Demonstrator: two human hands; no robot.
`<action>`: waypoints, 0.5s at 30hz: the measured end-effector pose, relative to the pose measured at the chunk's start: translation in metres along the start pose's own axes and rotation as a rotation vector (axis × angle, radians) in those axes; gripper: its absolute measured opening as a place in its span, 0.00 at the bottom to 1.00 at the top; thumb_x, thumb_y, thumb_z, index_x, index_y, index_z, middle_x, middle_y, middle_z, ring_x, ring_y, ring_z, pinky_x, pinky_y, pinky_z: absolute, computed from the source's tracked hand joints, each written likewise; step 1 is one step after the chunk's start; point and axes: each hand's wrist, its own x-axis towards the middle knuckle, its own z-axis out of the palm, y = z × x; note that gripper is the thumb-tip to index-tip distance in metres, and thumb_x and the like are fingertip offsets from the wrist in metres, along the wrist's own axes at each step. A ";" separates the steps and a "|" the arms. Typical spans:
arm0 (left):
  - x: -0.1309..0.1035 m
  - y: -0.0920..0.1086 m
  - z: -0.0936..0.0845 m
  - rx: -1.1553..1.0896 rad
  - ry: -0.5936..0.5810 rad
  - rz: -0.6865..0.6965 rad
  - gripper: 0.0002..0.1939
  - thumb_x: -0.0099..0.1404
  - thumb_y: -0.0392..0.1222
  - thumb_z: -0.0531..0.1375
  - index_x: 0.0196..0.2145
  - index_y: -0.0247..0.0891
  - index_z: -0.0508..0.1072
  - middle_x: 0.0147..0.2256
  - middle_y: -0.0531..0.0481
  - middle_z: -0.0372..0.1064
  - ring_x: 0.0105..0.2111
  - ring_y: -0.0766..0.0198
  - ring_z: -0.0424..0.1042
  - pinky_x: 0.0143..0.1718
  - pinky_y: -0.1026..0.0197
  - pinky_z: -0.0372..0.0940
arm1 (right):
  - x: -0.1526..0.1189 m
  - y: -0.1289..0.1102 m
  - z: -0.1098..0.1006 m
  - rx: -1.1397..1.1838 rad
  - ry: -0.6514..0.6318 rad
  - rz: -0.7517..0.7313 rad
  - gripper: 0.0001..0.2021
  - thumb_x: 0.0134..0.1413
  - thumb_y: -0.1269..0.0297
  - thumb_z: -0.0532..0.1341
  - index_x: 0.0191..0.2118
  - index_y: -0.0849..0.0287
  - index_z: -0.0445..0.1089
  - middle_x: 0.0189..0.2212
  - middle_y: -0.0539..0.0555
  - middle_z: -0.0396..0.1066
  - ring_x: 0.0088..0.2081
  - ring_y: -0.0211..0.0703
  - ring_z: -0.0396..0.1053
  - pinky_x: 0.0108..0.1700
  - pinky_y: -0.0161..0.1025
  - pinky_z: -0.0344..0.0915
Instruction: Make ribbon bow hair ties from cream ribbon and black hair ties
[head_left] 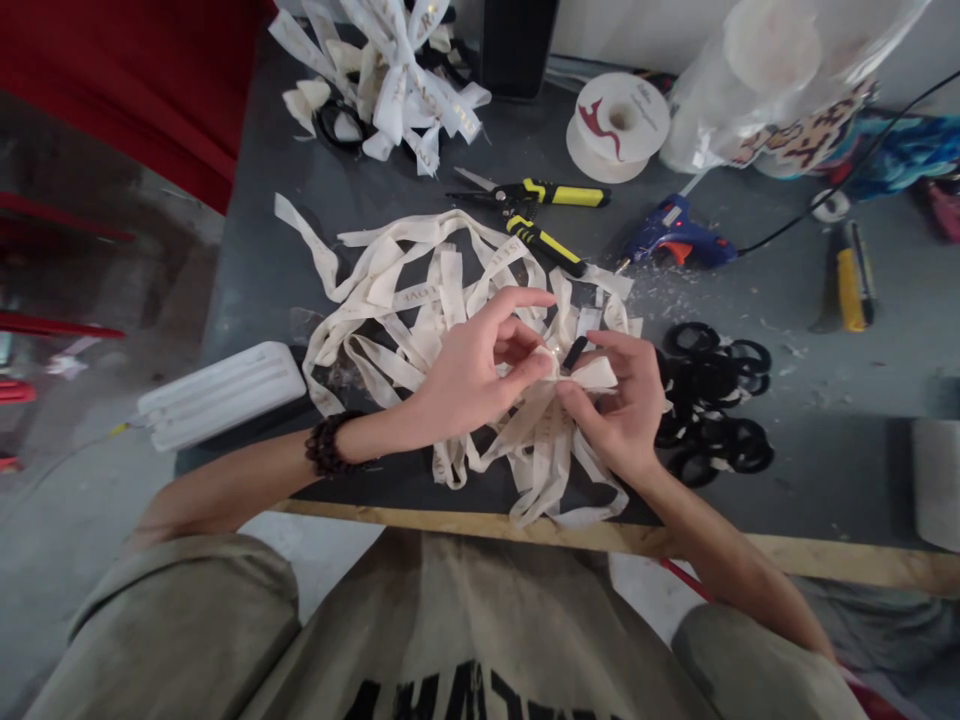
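Observation:
Both hands meet over a heap of cream printed ribbon strips. My left hand pinches one side of a small ribbon bow between thumb and a finger, its index finger stretched above. On the other side, my right hand is closed on the same bow, thumb below and fingers behind. A short black piece, perhaps part of a hair tie, sticks up beside the bow's middle. The fingers hide part of the bow. Long ribbon tails hang beneath the hands.
Yellow-handled pliers, a ribbon spool and a blue glue gun lie beyond the heap. Black hair ties are piled right, with a yellow cutter farther off. A white lamp-like box lies left; finished-looking bows sit behind.

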 end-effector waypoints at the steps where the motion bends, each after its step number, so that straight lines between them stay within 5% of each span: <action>1: 0.000 0.000 0.000 -0.010 -0.010 -0.005 0.26 0.74 0.40 0.67 0.66 0.43 0.68 0.42 0.52 0.79 0.41 0.65 0.81 0.45 0.62 0.74 | 0.000 0.000 0.000 -0.005 -0.003 0.001 0.29 0.59 0.58 0.77 0.62 0.51 0.71 0.41 0.51 0.76 0.39 0.48 0.76 0.43 0.49 0.76; 15: 0.003 0.004 -0.005 -0.112 -0.048 -0.051 0.30 0.70 0.34 0.68 0.66 0.46 0.67 0.50 0.48 0.80 0.40 0.66 0.81 0.44 0.61 0.75 | 0.002 0.001 0.000 -0.005 0.008 -0.018 0.28 0.59 0.56 0.77 0.62 0.51 0.70 0.39 0.51 0.77 0.37 0.48 0.76 0.42 0.50 0.76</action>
